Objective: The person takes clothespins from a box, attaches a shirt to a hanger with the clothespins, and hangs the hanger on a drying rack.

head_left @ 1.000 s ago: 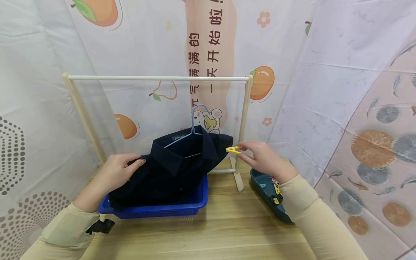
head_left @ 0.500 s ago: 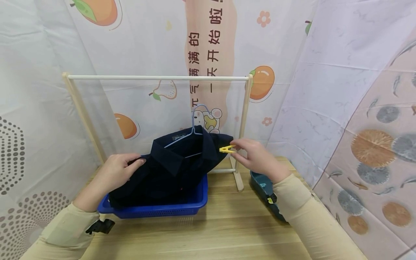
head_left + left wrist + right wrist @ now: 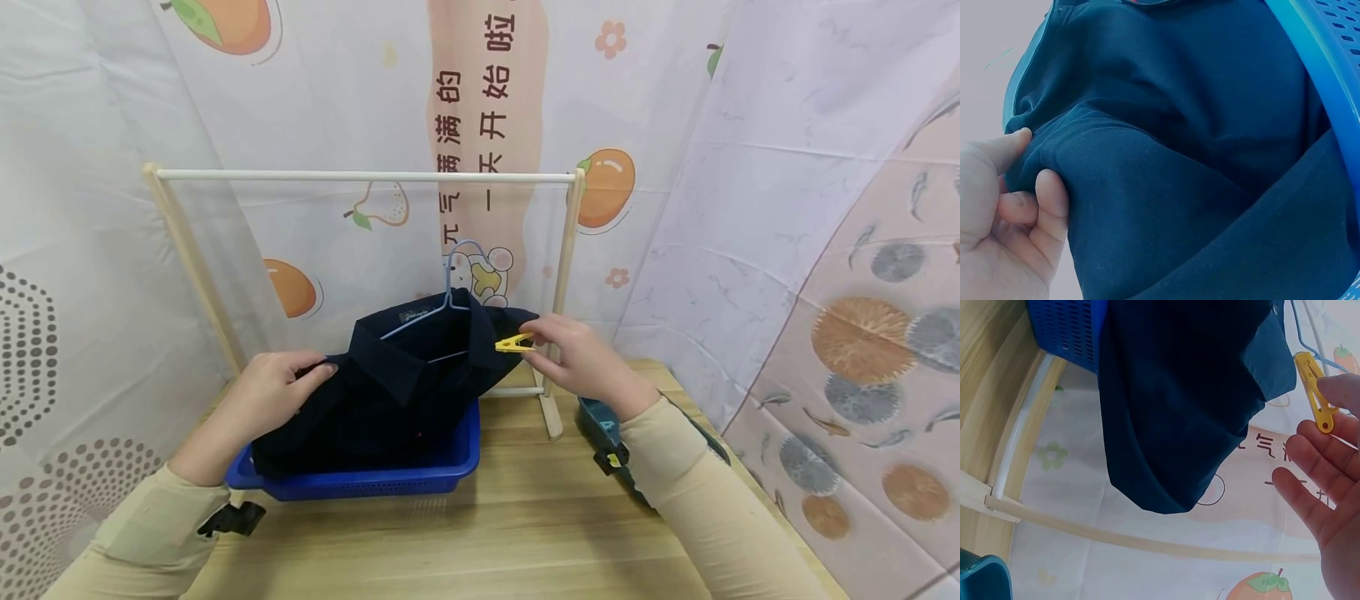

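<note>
A dark navy collared shirt (image 3: 390,417) lies bunched in and over the rim of a blue plastic basket (image 3: 367,487). Inside its collar sits a light-blue wire hanger (image 3: 450,279), hook upward. My left hand (image 3: 262,402) pinches the shirt at its left shoulder, and the left wrist view shows cloth (image 3: 1141,187) between thumb and fingers. With my right hand (image 3: 583,360) I pinch a yellow clothespin (image 3: 512,343), its nose pointing left at the shirt's right collar side. In the right wrist view the clothespin (image 3: 1311,390) looks close to the collar; contact cannot be told.
Behind the basket stands a rack with a white top bar (image 3: 360,176) and wooden posts. A dark teal tray (image 3: 596,417) sits on the wooden table (image 3: 450,550) at the right, partly hidden by my right forearm. Patterned curtains enclose the back and sides.
My right hand has moved left with the clothespin, from beside the rack's right post to in front of the shirt's right shoulder. My left hand keeps its hold on the cloth.
</note>
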The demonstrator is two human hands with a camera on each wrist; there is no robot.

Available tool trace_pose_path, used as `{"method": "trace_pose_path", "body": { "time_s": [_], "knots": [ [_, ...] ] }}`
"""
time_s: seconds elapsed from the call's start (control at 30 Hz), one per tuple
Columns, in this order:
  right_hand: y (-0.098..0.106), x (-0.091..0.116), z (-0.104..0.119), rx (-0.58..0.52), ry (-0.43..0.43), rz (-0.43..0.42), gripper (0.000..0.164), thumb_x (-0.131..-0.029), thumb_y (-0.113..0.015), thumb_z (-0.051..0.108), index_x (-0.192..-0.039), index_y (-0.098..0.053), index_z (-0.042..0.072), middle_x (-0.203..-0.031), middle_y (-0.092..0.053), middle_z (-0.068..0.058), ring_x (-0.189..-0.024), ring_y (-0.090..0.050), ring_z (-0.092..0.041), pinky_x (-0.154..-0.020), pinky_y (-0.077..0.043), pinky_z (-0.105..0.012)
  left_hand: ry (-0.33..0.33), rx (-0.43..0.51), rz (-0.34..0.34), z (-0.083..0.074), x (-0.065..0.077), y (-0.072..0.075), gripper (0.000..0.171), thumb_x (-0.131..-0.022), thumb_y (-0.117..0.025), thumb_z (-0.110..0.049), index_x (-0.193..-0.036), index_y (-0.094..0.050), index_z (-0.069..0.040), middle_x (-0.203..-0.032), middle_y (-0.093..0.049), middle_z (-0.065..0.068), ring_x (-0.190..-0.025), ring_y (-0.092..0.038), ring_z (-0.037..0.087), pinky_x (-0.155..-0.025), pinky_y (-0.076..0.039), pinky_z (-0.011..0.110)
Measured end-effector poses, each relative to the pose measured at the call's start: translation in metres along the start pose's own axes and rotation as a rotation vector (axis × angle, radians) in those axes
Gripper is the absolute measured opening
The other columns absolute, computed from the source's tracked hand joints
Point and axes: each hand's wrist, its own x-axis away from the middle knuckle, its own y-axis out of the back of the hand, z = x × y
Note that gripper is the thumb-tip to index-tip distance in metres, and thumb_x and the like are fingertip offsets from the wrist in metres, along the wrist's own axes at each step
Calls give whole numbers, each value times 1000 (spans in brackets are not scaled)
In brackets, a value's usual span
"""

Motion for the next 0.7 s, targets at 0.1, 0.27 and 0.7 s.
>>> {"method": "trace_pose_path", "body": {
  "time_s": [0.1,0.27,0.7],
  "knots": [
    [-1,-2,2,-19,-6,5,30,-93,-76,15,-120,-68,3,-102,-67,-7,-87,-62,-19,-61,-52,-29,-6,0,-4,-1,0,0,26,-101,-67,-21,-76,-61,-21,-60,-33,-12,-50,-33,5,-56,-35,30],
    [-4,-3,3,-45,-25,18,32,-93,-76,14,-121,-67,1,-106,-68,-8,-91,-66,-23,-60,-52,-25,-15,-2,-10,-1,0,0,33,-101,-67,-21,-71,-53,-22,-59,-31,-12,-49,-30,5,-54,-32,29],
    [-9,-15,14,-44,40,-22,32,-93,-77,15,-120,-68,1,-105,-67,-8,-90,-66,-19,-77,-57,-33,-1,5,2,0,0,-1,26,-101,-67,-21,-76,-61,-21,-60,-33,-12,-49,-32,5,-55,-34,30]
  ]
}}
